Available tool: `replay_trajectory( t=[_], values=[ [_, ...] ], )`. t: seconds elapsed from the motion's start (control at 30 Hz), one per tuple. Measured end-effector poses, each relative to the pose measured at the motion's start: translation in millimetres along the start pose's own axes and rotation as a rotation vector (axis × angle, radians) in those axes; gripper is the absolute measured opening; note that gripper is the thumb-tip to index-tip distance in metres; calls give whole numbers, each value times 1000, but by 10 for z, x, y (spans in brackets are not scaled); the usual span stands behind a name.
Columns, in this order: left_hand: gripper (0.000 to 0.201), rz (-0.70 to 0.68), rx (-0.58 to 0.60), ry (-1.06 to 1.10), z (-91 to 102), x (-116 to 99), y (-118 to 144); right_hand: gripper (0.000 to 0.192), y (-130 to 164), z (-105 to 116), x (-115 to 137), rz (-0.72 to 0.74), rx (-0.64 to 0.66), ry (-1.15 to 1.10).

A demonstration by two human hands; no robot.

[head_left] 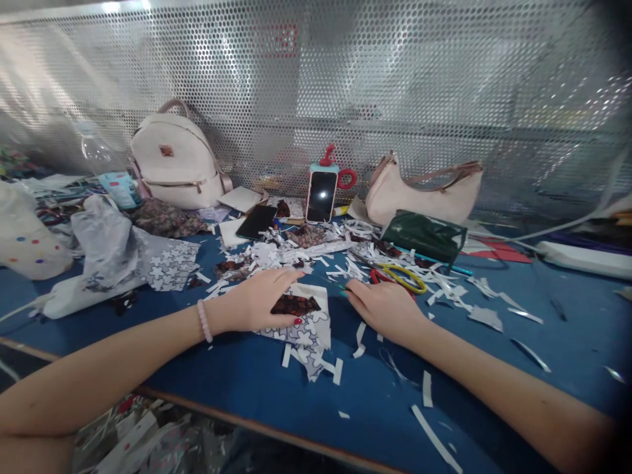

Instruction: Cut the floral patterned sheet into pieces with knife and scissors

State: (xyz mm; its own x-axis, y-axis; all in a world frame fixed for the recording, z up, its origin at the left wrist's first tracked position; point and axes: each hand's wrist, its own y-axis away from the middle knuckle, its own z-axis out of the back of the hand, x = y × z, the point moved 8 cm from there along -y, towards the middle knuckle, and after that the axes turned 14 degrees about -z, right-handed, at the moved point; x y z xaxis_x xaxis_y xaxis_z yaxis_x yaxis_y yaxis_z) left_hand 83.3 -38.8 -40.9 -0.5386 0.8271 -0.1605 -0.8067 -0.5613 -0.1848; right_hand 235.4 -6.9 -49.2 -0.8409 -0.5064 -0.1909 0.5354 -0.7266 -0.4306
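My left hand (251, 299) lies over a piece of grey-and-white flower-print fabric (309, 329). Its fingers are stretched out and its thumb is apart from them. Between thumb and fingers shows a dark brown patterned scrap (296, 305). My right hand (382, 309) rests on the blue table just right of the fabric, fingers curled together. A small teal tip shows at its fingertips; what it belongs to is too small to tell. Behind that hand lie yellow-handled scissors (412, 276) and a red handle (378, 275), partly hidden.
White cut strips (316, 250) litter the blue table (345, 408). Toward the back are a phone on a stand (322, 196), a dark phone (257, 222), a pale backpack (172, 161), a handbag (424, 197) and a dark green pouch (424, 236). Crumpled fabric (106, 240) lies left.
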Motion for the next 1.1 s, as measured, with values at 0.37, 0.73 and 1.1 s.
replay_trajectory(
  t=[0.37, 0.73, 1.1],
  values=[
    [59, -24, 4, 12, 3, 1, -11, 28, 2, -30, 55, 13, 78, -106],
    [25, 193, -220, -127, 449, 538, 172, 28, -7, -60, 61, -13, 178, -141],
    [30, 857, -290, -360, 669, 1875, 1106, 26, -15, -65, 81, -17, 186, -134]
  ],
)
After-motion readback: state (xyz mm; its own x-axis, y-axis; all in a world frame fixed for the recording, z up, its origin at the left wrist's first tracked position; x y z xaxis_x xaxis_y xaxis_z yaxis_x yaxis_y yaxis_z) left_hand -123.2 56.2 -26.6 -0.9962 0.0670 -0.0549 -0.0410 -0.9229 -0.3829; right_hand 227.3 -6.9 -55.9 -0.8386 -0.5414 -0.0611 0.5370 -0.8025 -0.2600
